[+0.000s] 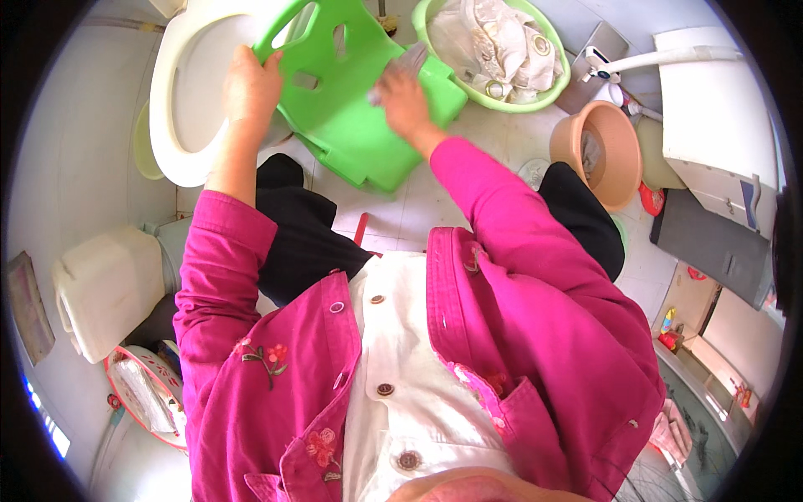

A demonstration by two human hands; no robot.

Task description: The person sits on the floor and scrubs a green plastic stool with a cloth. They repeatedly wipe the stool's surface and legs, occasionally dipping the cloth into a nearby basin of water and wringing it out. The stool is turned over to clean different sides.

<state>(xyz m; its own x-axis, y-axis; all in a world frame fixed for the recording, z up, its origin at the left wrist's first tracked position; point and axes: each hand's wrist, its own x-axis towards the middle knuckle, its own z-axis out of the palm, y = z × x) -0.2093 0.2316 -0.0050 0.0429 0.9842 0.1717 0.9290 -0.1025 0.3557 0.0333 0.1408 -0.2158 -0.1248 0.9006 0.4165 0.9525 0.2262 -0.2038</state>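
Observation:
A bright green plastic chair (pixel 351 113) is tilted in front of me, its back with cut-out slots toward the top. My left hand (pixel 253 88) grips the chair's upper left edge, fingers closed round it. On the chair's right part my right hand (pixel 403 105) presses a greyish cloth (pixel 410 63) against the plastic. The cloth is bunched under and beyond my fingers, and part of it is hidden by the hand. Both arms wear pink sleeves.
A white toilet seat (pixel 163 109) stands just left of the chair. Beyond it, a green basin (pixel 552 100) holds pale fabric. An orange bucket (pixel 619 159) is at the right, near a white cabinet (pixel 719 109) with a shower head (pixel 598 63) beside it. A cream container (pixel 109 289) stands at the left.

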